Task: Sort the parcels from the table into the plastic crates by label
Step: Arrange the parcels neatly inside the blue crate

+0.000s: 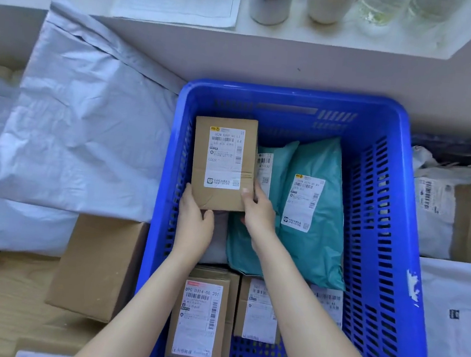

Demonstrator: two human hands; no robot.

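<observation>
You are holding the small cardboard box [223, 162] by its near end, label up, inside the blue crate [296, 95] at its far left; your left hand [194, 220] is cupping the near left corner with fingers curled along the side and thumb at the near edge; your right hand [258, 210] is pinching the near right corner, thumb on top by the label; whether the far end is resting on the crate floor, you cannot tell from here. The box is looking stiff and, judging by how easily two corner grips are carrying it, fairly light; its taped faces are probably a little slick, so gripping across the edges rather than the flat top is likely serving you best. Just beside it the teal mailer [312, 210] is lying soft and crinkled, with a second teal bag partly under it; those will likely sag, so they are wanting support from beneath. Nearer you, the labelled carton [200, 318] and its neighbour [257, 310] are lying flat in the crate; the grey poly bags [82, 119] and a plain carton [98, 265] are waiting outside on the left.
</observation>
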